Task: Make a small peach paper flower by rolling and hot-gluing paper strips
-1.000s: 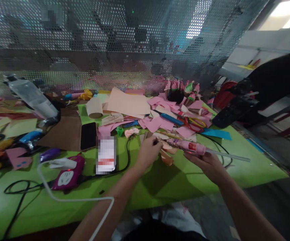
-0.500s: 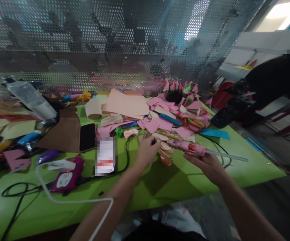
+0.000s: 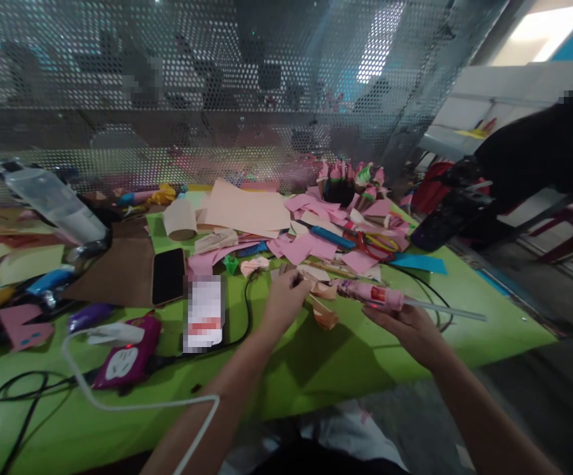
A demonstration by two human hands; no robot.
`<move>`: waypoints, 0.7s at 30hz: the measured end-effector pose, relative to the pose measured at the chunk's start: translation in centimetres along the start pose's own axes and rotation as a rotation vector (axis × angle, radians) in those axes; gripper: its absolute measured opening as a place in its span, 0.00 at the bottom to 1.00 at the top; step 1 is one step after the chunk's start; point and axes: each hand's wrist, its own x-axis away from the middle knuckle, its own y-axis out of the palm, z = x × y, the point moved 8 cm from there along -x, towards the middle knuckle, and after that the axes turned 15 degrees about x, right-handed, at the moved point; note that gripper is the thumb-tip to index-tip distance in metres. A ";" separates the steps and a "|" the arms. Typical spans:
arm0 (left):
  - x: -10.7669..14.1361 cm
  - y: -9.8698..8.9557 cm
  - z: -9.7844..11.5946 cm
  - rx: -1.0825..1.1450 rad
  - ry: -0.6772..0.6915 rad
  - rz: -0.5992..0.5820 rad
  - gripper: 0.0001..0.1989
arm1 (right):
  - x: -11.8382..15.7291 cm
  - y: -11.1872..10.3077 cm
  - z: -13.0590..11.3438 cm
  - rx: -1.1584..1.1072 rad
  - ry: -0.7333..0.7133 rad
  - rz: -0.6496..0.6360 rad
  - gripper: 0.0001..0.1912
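My right hand (image 3: pixel 408 323) is wrapped round a pink hot glue gun (image 3: pixel 375 294). A long clear glue stick (image 3: pixel 449 309) sticks out of its back end toward the right. The gun's nozzle end points left, close to a curled peach paper piece (image 3: pixel 325 315). My left hand (image 3: pixel 289 297) pinches that paper piece between thumb and fingers, and part of it hangs down above the green table (image 3: pixel 336 369). Whether the nozzle touches the paper I cannot tell. Both hands are over the table's near half.
Pink paper scraps (image 3: pixel 306 244), a blue cutter (image 3: pixel 331 236) and scissors (image 3: pixel 378 245) lie behind the hands. A black phone (image 3: pixel 168 276), a magenta power strip (image 3: pixel 128 359) and cables are to the left. A perforated metal screen (image 3: pixel 192 79) stands behind. A person in black (image 3: pixel 539 138) is at right.
The whole view has shifted slightly, so things on the table appear a little further left. Both hands keep their holds on the glue gun and the paper piece.
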 end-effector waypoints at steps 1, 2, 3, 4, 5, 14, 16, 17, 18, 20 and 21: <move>0.0 0.0 -0.1 0.015 0.000 0.001 0.11 | 0.0 0.0 -0.1 0.002 0.000 -0.002 0.25; -0.1 0.0 -0.2 0.029 -0.001 0.002 0.10 | 0.0 -0.1 -0.1 0.004 0.001 0.000 0.24; -0.1 -0.1 -0.3 0.043 -0.002 0.004 0.10 | 0.1 -0.1 -0.2 0.006 0.001 0.003 0.24; -0.2 -0.1 -0.4 0.055 -0.003 0.006 0.10 | 0.1 -0.2 -0.2 0.011 0.001 0.006 0.23; -0.2 -0.1 -0.5 0.069 -0.002 0.006 0.10 | 0.1 -0.3 -0.3 0.017 0.002 0.008 0.23; 0.0 -0.5 -0.3 0.145 0.014 0.048 0.10 | 0.3 -0.4 -0.2 0.005 0.009 0.036 0.20; 0.0 -0.5 -0.3 0.165 0.013 0.040 0.10 | 0.4 -0.4 -0.1 0.004 0.004 0.044 0.20; 0.0 -0.5 -0.3 0.176 0.013 0.035 0.10 | 0.4 -0.4 -0.1 0.007 0.004 0.045 0.20; 0.0 -0.5 -0.3 0.186 0.011 0.030 0.10 | 0.5 -0.5 0.0 0.014 0.006 0.045 0.20; 0.1 -0.5 -0.2 0.208 0.008 0.026 0.10 | 0.5 -0.5 0.1 0.031 0.001 0.040 0.20; 0.1 -0.5 -0.1 0.220 0.006 0.025 0.10 | 0.6 -0.5 0.2 0.034 -0.006 0.037 0.20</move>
